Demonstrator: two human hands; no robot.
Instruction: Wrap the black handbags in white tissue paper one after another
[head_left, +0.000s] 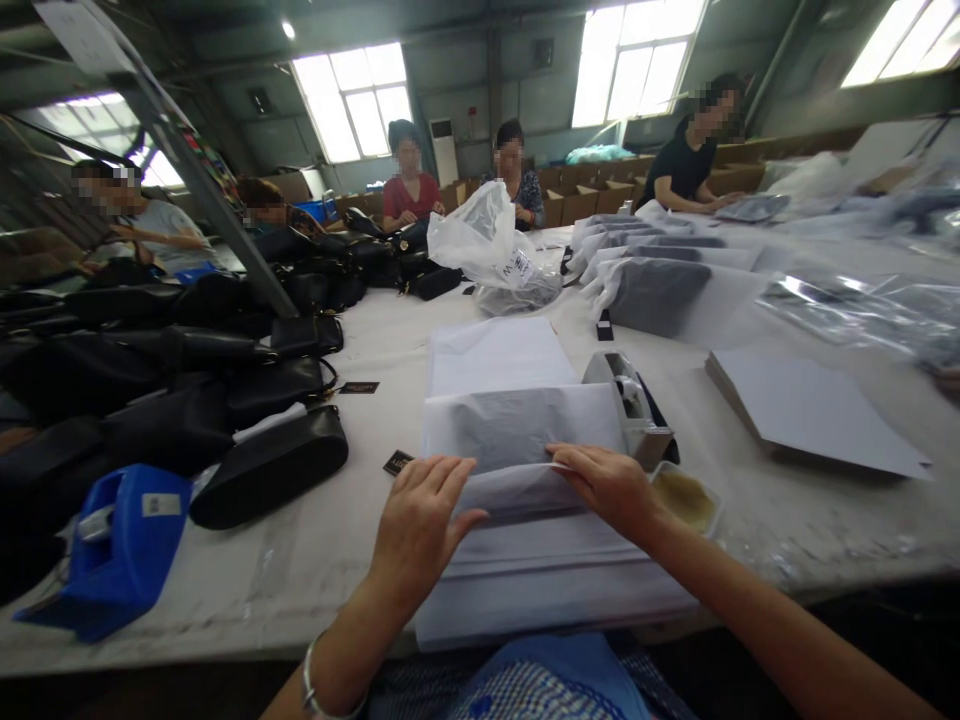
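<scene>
A sheet of white tissue paper (439, 425) lies in front of me around a dark item (510, 420) that shows through it. What this item is, I cannot tell through the paper. My left hand (424, 515) rests at the left side of the folded paper, fingers stretched and thumb spread apart. At the right, my right hand (611, 490) has its fingers pressed together on the edge of the paper's fold; its thumb is mostly hidden. Under the wrapped item is a stack of white sheets (525, 600).
Black handbags (277, 465) crowd the left, by a blue tape dispenser (127, 550). To the right are a grey tape dispenser (637, 415), a sponge tray (686, 500) and white card sheets (817, 410). Wrapped items (656, 295) and a plastic bag (487, 240) lie beyond; several people sit around.
</scene>
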